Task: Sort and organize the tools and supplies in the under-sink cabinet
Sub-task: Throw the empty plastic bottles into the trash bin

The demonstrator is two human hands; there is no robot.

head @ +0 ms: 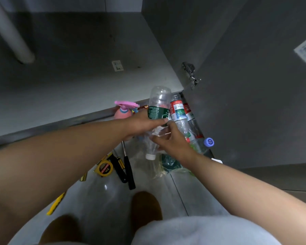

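Seen from the head camera, both bare arms stretch forward and down toward the front edge of the grey under-sink cabinet floor (78, 76). The left hand (143, 122) comes in from the side, palm down, its fingers and thumb wrapped round the middle of a clear plastic bottle with a dark green label (159, 105). The bottle points its base away from the person and its white cap (150, 156) back toward them. The right hand (171, 142) meets it from below, fingers curled on the clear part nearer the neck, so the two hands are close together, almost touching, both clamped on this one bottle. It is held above the tiled floor (193, 195), right at the cabinet's front corner.

Just beyond the hands, a clear bottle with a red and blue label (178, 110) and another clear bottle with a red label (189, 110) lie side by side against the open grey cabinet door (254, 103), with a bottle with a violet-blue cap (208, 142) nearer. I cannot tell what is in any of them. A pink spray bottle (122, 112) stands by the cabinet edge, left of the held bottle. A crumpled clear plastic bag (170, 164) with something dark green inside lies under the right wrist.

On the tiles lie a yellow tape measure (104, 167), two black-handled screwdrivers (129, 172) and a yellow utility knife (56, 204). A white pipe (11, 32) stands at the back of the cabinet.
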